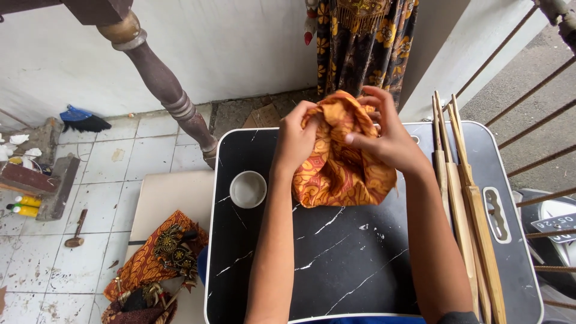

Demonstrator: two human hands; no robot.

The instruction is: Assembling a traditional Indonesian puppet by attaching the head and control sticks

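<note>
We see soft, matt orange patterned cloth (pixel 339 162) bunched over a glossy black bench (pixel 336 258) whose smooth top is veined in white like marble. Beside the cloth on that bench sits a small smooth white cup (pixel 248 189); along the bench's far side lie pale, dry bamboo sticks (pixel 465 204), matt and fibrous. Beyond the bench we note a turned, dark varnished wooden post (pixel 165 87), scuffed floor tiles (pixel 42 258) and rusty metal bars (pixel 528 120).

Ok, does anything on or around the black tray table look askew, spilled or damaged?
Nothing spilled or broken on the black tray table. Both hands, left hand and right hand, bunch the orange patterned cloth; the small white bowl sits upright. The bamboo sticks lie along the right side, overhanging the table's near edge.
</note>
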